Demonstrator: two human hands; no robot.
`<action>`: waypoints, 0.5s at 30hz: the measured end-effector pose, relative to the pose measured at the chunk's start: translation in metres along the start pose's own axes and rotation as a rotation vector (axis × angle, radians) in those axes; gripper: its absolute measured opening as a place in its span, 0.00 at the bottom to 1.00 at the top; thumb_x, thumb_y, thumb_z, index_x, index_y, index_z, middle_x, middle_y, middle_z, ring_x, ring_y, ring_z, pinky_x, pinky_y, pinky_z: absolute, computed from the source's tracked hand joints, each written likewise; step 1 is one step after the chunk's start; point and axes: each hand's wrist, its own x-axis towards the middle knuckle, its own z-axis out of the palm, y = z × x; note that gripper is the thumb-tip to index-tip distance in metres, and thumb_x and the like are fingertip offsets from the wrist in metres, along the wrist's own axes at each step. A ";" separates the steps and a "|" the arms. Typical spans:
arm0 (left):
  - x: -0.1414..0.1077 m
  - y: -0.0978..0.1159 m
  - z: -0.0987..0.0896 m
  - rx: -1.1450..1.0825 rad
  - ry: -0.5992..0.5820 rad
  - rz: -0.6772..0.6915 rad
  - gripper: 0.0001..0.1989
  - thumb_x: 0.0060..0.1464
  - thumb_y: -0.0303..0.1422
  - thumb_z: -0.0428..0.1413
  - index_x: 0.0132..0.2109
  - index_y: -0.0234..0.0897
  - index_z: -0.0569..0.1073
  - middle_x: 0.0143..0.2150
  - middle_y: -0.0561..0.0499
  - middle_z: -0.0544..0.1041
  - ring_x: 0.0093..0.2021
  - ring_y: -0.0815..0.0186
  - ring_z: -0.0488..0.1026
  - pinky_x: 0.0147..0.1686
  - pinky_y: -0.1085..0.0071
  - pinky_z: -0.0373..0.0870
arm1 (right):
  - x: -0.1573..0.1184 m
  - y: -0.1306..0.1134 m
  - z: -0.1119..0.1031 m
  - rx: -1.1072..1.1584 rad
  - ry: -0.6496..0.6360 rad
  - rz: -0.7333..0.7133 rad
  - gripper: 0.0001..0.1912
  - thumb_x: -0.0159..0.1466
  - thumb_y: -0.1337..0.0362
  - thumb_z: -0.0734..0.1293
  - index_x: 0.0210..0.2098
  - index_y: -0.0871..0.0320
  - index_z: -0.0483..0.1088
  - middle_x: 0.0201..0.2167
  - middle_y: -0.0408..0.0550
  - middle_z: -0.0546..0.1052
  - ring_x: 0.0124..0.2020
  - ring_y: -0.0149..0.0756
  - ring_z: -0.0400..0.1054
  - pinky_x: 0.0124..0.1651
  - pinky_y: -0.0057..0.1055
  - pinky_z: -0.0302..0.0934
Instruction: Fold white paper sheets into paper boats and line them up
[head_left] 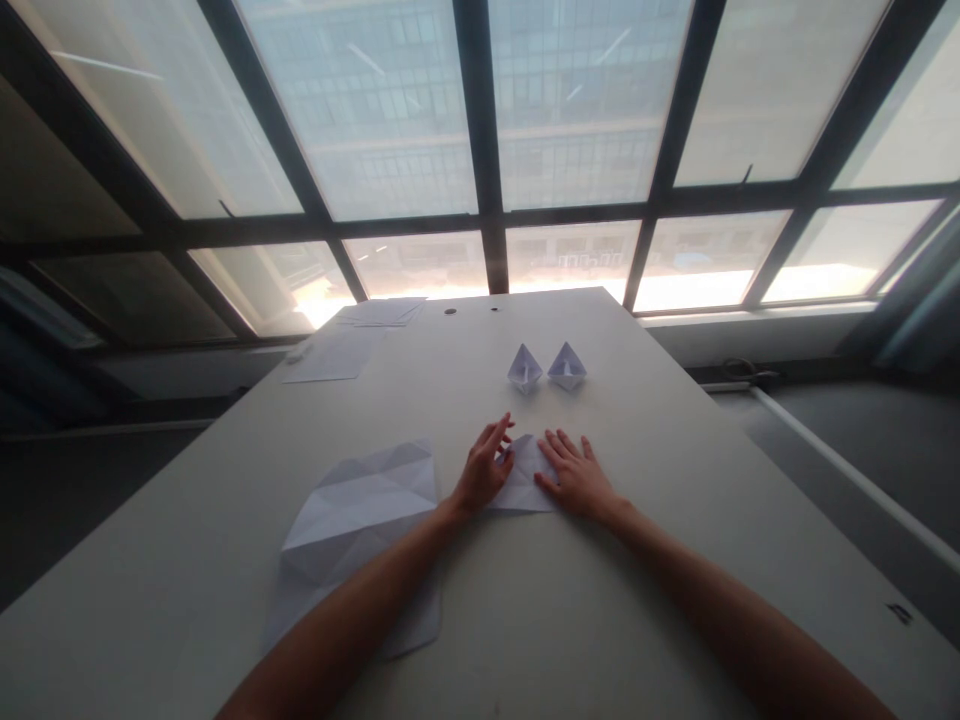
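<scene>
A small folded sheet of white paper (523, 482) lies on the table between my hands, its top coming to a low point. My left hand (486, 468) rests on its left edge, fingers stretched out and partly raised, the thumb near the paper. On the right side, my right hand (576, 474) lies flat with its fingers spread over the paper's edge, pressing on it. Beyond them stand two folded paper boats, a left one (524, 370) and a right one (567, 367), side by side and upright.
A large creased sheet of paper (360, 510) lies at the left, partly under my left forearm. Farther back on the white table (675, 560) are flat paper sheets (334, 357) and two small dark round spots. Tall windows (570, 110) stand behind the table.
</scene>
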 end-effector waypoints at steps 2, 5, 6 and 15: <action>-0.001 -0.001 0.001 0.015 -0.109 0.047 0.29 0.59 0.23 0.53 0.66 0.41 0.62 0.53 0.45 0.75 0.51 0.62 0.73 0.53 0.61 0.73 | 0.000 0.000 0.001 0.000 0.002 0.000 0.36 0.69 0.45 0.50 0.71 0.57 0.47 0.72 0.52 0.45 0.72 0.46 0.34 0.69 0.56 0.25; -0.004 -0.004 0.003 0.063 -0.273 0.097 0.22 0.59 0.24 0.52 0.60 0.39 0.71 0.58 0.45 0.74 0.59 0.60 0.70 0.61 0.59 0.66 | 0.000 0.001 0.002 -0.003 0.009 0.001 0.36 0.69 0.45 0.51 0.71 0.57 0.47 0.72 0.51 0.45 0.72 0.45 0.34 0.69 0.55 0.26; -0.005 -0.005 0.003 0.074 -0.324 0.110 0.22 0.59 0.24 0.52 0.60 0.38 0.71 0.60 0.45 0.72 0.61 0.59 0.68 0.62 0.59 0.65 | 0.000 0.001 0.002 -0.005 0.014 0.000 0.36 0.69 0.45 0.51 0.71 0.57 0.47 0.72 0.51 0.45 0.72 0.45 0.34 0.69 0.55 0.26; -0.007 -0.006 0.006 0.256 -0.529 0.151 0.24 0.62 0.27 0.51 0.65 0.36 0.65 0.67 0.45 0.63 0.69 0.61 0.56 0.68 0.60 0.54 | 0.001 0.004 0.007 -0.023 0.024 -0.006 0.35 0.69 0.48 0.52 0.71 0.57 0.47 0.72 0.51 0.45 0.72 0.46 0.34 0.69 0.55 0.26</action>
